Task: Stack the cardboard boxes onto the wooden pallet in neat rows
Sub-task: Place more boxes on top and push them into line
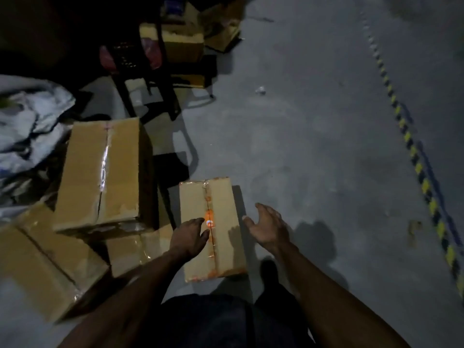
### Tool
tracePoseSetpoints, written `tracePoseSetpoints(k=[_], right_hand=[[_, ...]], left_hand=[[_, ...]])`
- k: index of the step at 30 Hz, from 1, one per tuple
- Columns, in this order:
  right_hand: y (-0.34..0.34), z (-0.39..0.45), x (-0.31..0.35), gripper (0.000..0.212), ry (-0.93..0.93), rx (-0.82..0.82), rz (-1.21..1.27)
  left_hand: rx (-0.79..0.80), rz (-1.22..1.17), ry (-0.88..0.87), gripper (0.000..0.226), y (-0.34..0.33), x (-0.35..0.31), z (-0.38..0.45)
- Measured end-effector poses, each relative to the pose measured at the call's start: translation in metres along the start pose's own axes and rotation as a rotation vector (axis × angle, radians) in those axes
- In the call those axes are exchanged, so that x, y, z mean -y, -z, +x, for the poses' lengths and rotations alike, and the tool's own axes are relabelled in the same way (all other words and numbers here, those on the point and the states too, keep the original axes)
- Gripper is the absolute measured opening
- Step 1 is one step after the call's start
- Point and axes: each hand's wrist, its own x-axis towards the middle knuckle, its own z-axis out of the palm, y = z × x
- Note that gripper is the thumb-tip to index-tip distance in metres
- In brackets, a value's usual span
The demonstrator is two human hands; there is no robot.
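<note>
Fingers on both hands spread, gripping nothing: left hand (191, 234) flat on small box (213, 229) top, right hand (270, 228) just beside its right edge. Box on floor (313, 146), no pallet in view. Risk: one-sided lift w/ taped seam, box tips/slips.

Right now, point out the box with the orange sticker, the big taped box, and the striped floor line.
Box with the orange sticker (221, 197): head view, bare top panel right of the seam.
Big taped box (82, 172): head view, left half of its top.
Striped floor line (424, 184): head view, a yellow stripe midway along.
</note>
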Motion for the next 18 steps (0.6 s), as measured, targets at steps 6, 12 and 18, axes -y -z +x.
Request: tracePoseSetpoints(k=[6, 12, 18], right_hand=[[0.053, 0.061, 0.001, 0.065, 0.247, 0.166, -0.143], [0.062, 0.096, 0.032, 0.067, 0.44, 0.262, -0.283], [0.036, 0.118, 0.072, 0.067, 0.617, 0.321, -0.401]], left_hand=[[-0.123, -0.174, 0.273, 0.057, 0.003, -0.055, -0.002], [-0.226, -0.305, 0.48, 0.046, 0.0, -0.066, -0.009], [-0.336, -0.448, 0.608, 0.047, -0.015, -0.048, -0.009]])
